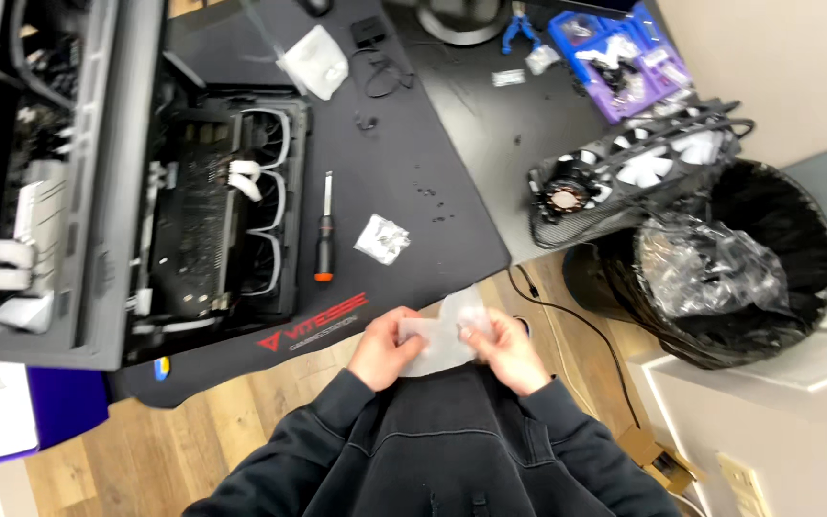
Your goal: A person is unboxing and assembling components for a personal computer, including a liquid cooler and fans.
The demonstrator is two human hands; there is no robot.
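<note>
While both hands work close to the chest, the left hand (387, 347) and the right hand (509, 349) pinch opposite sides of a small clear plastic bag (440, 337), fingers curled shut on its edges. Bag sits between the 2 hands, just off the near edge of the black desk mat (404, 172), above the dark hoodie (433, 440). Contents of bag cannot be made out.

On the mat: a screwdriver (324, 230) with black-and-orange handle, lying lengthwise; just right of it a crumpled small clear packet (382, 237). Left of the screwdriver, an open computer case (98, 191) lies on its side with white cables inside. Farther back on the mat, a white folded bag (316, 59).

Right side: a cooling radiator with 3 white fans (634, 168) rests at the desk edge. Beside it on the floor, a black-lined trash bin (768, 258) holds crumpled clear plastic. Blue parts tray (619, 53) at far back of the desk.
</note>
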